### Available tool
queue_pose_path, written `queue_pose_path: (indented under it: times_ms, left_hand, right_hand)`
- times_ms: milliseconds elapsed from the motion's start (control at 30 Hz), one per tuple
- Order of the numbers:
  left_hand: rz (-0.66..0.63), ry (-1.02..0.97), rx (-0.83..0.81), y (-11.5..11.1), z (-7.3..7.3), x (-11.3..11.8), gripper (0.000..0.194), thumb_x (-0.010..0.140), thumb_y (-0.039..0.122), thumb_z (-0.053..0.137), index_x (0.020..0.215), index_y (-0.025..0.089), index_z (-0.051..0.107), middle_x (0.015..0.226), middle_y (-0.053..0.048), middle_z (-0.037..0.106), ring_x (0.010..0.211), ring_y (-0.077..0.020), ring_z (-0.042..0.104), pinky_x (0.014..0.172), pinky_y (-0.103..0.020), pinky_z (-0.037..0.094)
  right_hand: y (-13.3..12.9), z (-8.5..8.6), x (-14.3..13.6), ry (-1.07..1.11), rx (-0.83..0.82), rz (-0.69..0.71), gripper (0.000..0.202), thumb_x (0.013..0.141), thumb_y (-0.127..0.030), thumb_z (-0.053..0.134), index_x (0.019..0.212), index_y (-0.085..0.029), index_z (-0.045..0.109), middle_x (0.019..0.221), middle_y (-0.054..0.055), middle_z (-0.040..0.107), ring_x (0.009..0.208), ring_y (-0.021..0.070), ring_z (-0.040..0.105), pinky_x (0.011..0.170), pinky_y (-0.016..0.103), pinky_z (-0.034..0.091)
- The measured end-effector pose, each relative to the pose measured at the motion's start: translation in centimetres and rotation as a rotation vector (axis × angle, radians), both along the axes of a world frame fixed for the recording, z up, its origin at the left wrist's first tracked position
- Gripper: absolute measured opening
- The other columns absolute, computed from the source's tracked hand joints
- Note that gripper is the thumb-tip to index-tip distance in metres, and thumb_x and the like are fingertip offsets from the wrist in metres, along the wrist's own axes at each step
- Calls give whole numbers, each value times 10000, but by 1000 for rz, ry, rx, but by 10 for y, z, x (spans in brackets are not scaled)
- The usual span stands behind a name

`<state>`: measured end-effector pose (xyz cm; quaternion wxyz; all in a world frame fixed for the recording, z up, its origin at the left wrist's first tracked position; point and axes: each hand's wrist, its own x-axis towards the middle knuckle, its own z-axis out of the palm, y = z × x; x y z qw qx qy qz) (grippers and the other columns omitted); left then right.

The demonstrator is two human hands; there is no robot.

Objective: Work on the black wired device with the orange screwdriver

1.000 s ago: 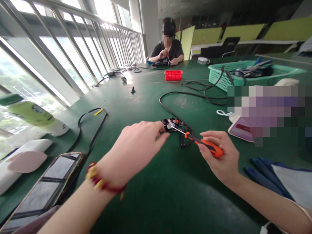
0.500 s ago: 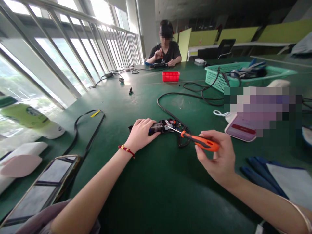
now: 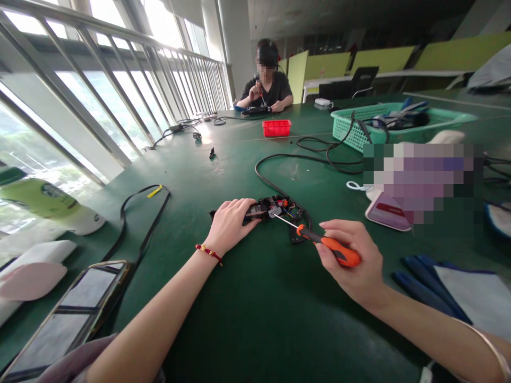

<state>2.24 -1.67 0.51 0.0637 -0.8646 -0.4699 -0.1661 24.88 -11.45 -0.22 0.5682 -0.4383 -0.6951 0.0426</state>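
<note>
An opened black corded power tool (image 3: 255, 213) lies on the green table (image 3: 247, 319), with wires and inner parts bare at its right end. Its exact kind I cannot make out. My left hand (image 3: 232, 223) is closed over the tool's left part, hiding much of it. In my right hand (image 3: 355, 260) is an orange and black screwdriver (image 3: 331, 247), gripped by the handle between thumb and fingers. The shaft points left, and its tip meets a small grey part at the tool's exposed end. A black curved piece (image 3: 296, 232) lies just below that end.
A black cable (image 3: 275, 156) runs from the tool towards a green basket (image 3: 347, 130). Further back stand a red tray (image 3: 276, 128) and a seated person (image 3: 269, 88) with a screwdriver. Phones (image 3: 75, 314), a bottle (image 3: 51, 205) and gloves (image 3: 447, 287) lie around the sides.
The screwdriver handle has tilted lower on the right, and its tip has shifted slightly left and down on the tool. My left hand keeps its hold. The whole view has shifted slightly.
</note>
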Motion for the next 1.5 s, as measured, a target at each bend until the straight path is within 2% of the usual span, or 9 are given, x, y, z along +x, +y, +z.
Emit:
queue_pose_path:
  times_ms: [233, 367, 467, 700, 833, 967, 1200, 1333, 1500]
  left_hand:
    - [5, 29, 8, 0, 0, 2, 334, 855, 404, 498, 1099, 176, 509, 1000, -65, 629, 901, -230, 582, 800, -349, 413]
    - [1, 25, 6, 0, 1, 2, 327, 853, 390, 502, 1097, 172, 508, 993, -64, 627, 895, -229, 580, 802, -349, 412]
    - [0, 19, 7, 0, 0, 2, 328, 848, 387, 507, 1095, 171, 508, 991, -67, 626, 894, -230, 580, 802, -352, 412]
    - [-4, 8, -3, 0, 0, 1, 332, 853, 391, 493, 1110, 181, 500, 1021, -71, 620, 925, -238, 570, 822, -366, 406]
    - [-4, 3, -10, 1, -1, 0, 334, 851, 393, 493, 1110, 182, 502, 1023, -73, 617, 916, -240, 567, 818, -371, 408]
    - [1, 14, -2, 1, -2, 1, 329, 856, 393, 489, 1104, 177, 497, 1021, -71, 614, 914, -236, 570, 816, -366, 411]
    - [164, 119, -155, -9, 22, 7, 304, 787, 405, 538, 1030, 224, 515, 934, -48, 643, 831, -244, 613, 650, -312, 438]
    - [343, 166, -343, -5, 39, -15, 308, 715, 515, 526, 814, 228, 578, 770, -41, 644, 726, -252, 617, 549, -286, 403]
    - [500, 103, -586, 12, 50, -86, 365, 634, 565, 567, 669, 201, 561, 655, -22, 623, 668, -219, 599, 533, -262, 393]
  right_hand:
    - [1, -4, 1, 47, 89, 50, 364, 723, -131, 624, 1053, -231, 510, 874, 22, 560, 767, 159, 598, 664, 283, 527]
    - [-2, -2, 2, -42, -48, 38, 255, 738, -173, 630, 971, -225, 541, 850, 12, 574, 638, 119, 613, 544, 226, 504]
    - [-2, 3, 3, -82, -28, 23, 175, 752, -167, 586, 916, -220, 561, 806, 14, 607, 660, 138, 607, 599, 260, 503]
    - [2, 6, 0, -332, -152, 376, 191, 729, -176, 575, 915, -211, 588, 718, -10, 637, 590, 120, 548, 606, 258, 460]
    - [0, 5, 0, -295, -182, 462, 76, 729, -143, 518, 744, -211, 550, 611, -38, 586, 516, 97, 496, 553, 231, 416]
    - [1, 5, -1, -345, -261, 499, 80, 732, -142, 521, 772, -207, 547, 656, -33, 602, 554, 98, 515, 592, 231, 427]
    - [3, 1, -2, -432, -399, 507, 163, 745, -153, 567, 897, -213, 572, 817, -16, 647, 690, 120, 580, 677, 251, 451]
    - [3, 1, -1, -409, -409, 519, 187, 755, -151, 565, 928, -218, 588, 839, -12, 666, 714, 125, 608, 689, 255, 462]
    - [4, 2, -1, -409, -393, 530, 201, 758, -149, 563, 940, -228, 596, 840, -16, 681, 686, 122, 620, 668, 251, 477]
